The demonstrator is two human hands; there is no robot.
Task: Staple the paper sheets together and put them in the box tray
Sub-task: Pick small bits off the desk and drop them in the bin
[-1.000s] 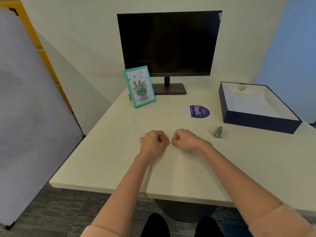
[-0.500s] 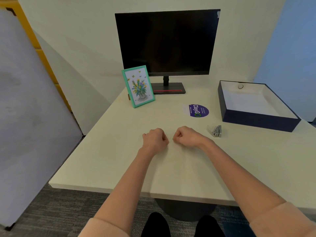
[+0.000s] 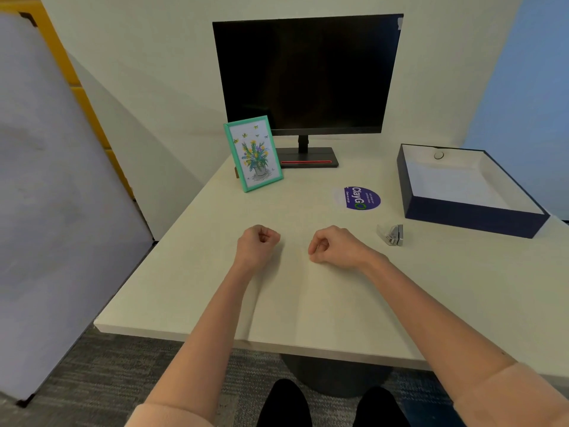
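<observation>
Cream paper sheets lie flat on the table in front of me, hard to tell from the tabletop, with their near edge at the table's front. My left hand and right hand rest near the sheets' far end as fists and hold nothing. They sit a short gap apart. A small silver stapler lies to the right of my right hand. The navy box tray with a white inside stands at the right, beyond the stapler.
A dark monitor stands at the back of the table. A green-framed flower picture leans left of its base. A purple round sticker lies mid-table. A grey board stands at the left.
My two fists, almost touching a second ago, have moved apart sideways. Nothing else on the table has moved.
</observation>
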